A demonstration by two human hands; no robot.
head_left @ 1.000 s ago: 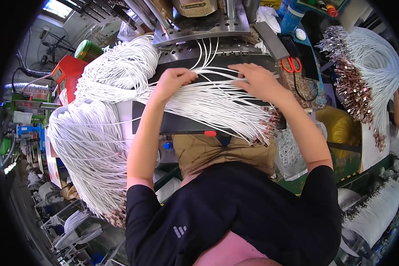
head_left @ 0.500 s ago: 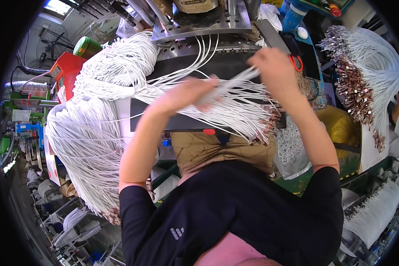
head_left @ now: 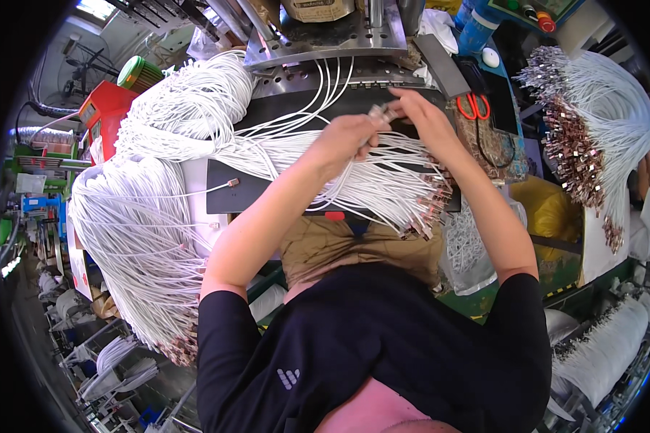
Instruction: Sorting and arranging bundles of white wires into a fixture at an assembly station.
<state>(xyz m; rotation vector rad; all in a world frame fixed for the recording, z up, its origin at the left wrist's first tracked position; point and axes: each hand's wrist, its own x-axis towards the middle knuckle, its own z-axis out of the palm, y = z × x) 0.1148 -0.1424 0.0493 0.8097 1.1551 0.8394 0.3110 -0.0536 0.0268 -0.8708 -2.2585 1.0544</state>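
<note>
My left hand (head_left: 348, 141) is closed around white cables, and pale connector ends (head_left: 379, 114) stick out past its fingers. Close by on the right, my right hand (head_left: 427, 124) has its fingers apart, with the fingertips at those connector ends; whether they touch is hard to make out. Beneath both hands, a fanned bundle of white cables (head_left: 383, 184) lies across the black work surface (head_left: 249, 177). Its copper-coloured connectors (head_left: 430, 209) point right, toward the near edge. One loose cable ends in a small connector (head_left: 232, 183) left of my left forearm.
Coiled white cables (head_left: 188, 101) are heaped at the far left, above a hanging cable bundle (head_left: 133, 238). A perforated metal machine plate (head_left: 325, 49) stands at the back. Red-handled scissors (head_left: 474, 107) lie to the right. Another cable bundle (head_left: 614, 101) hangs farther right.
My hands have come closer together. My right hand has moved left and down and its fingers have loosened; my left hand has moved right and closed on the cables. A loose connector now shows at left.
</note>
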